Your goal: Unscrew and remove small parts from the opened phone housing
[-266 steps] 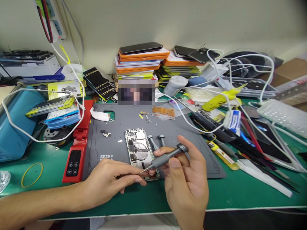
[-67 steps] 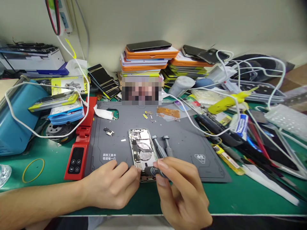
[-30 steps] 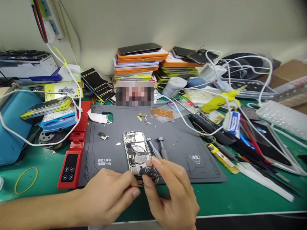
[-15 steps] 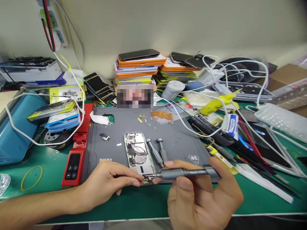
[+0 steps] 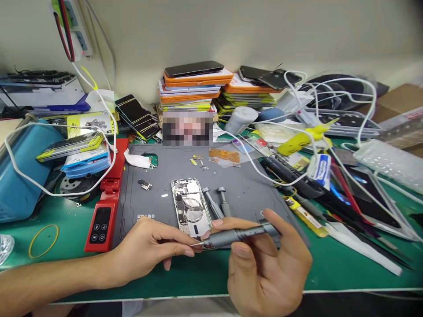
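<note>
Our right hand (image 5: 267,268) is clamped on a grey precision screwdriver (image 5: 238,233), thumb on the near side of the barrel and fingers wrapped over the far side. The tool lies almost level, with its tip pointing left at the near end of the opened phone (image 5: 191,207). Our left hand (image 5: 148,251) rests on the near edge of the grey work mat (image 5: 251,189). Its thumb and forefinger are pressed together right at the screwdriver's tip; whether they pinch some small part there is too small to tell.

The phone lies flat on the mat with its inner parts showing, lengthwise toward the back, close to the near edge of the table (image 5: 330,264) and about midway along it. Just to its right two more grey screwdrivers (image 5: 213,204) lie side by side on the mat, heads toward the back. A small loose module (image 5: 144,184) sits on the mat to the phone's left, apart from it.

A red device with buttons (image 5: 102,215) lies along the mat's left edge, and a yellow rubber band (image 5: 42,240) lies on the table farther left. Against the back wall stands a stack of orange boxes (image 5: 194,86) with a dark phone on top. White cables (image 5: 330,88) loop over the cluttered right side.
</note>
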Demonstrator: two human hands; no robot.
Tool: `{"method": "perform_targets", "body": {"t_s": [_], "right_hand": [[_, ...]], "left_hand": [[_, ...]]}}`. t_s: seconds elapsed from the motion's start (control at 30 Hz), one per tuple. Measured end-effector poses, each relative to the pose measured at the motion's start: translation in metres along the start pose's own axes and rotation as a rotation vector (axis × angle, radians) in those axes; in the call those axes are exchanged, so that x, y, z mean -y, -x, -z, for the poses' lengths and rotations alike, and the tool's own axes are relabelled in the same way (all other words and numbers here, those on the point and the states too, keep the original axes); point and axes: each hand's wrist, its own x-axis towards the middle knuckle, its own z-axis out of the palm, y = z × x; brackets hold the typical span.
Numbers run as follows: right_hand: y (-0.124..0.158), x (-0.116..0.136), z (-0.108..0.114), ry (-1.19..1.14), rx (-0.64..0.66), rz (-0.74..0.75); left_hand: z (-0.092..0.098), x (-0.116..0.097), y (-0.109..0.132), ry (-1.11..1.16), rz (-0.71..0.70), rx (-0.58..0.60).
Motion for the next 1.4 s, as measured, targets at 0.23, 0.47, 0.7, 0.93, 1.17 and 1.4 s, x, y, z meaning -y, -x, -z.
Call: {"method": "perform_targets", "body": {"t_s": [0.23, 0.47, 0.7, 0.93, 1.17, 1.4], "right_hand": [[0.000, -0.001, 0.000, 0.000, -0.004, -0.029], [0.000, 0.001, 0.000, 0.007, 0.005, -0.031], [0.001, 0.003, 0.000, -0.020, 0.008, -0.046], [-0.001, 0.003, -0.001, -0.033, -0.011, -0.039], [0.002, 0.002, 0.001, -0.022, -0.007, -0.048], [0.001, 0.002, 0.000, -0.050, -0.024, -0.066]], "left_hand": [[0.000, -0.001, 0.001, 0.035, 0.023, 0.009], [0.000, 0.001, 0.000, 0.052, 0.022, 0.012], [-0.001, -0.002, -0.001, 0.054, 0.025, 0.020], [0.000, -0.002, 0.000, 0.044, 0.024, 0.010], [-0.003, -0.008, 0.000, 0.064, 0.021, 0.028], [-0.001, -0.006, 0.000, 0.054, 0.033, 0.033]]}}
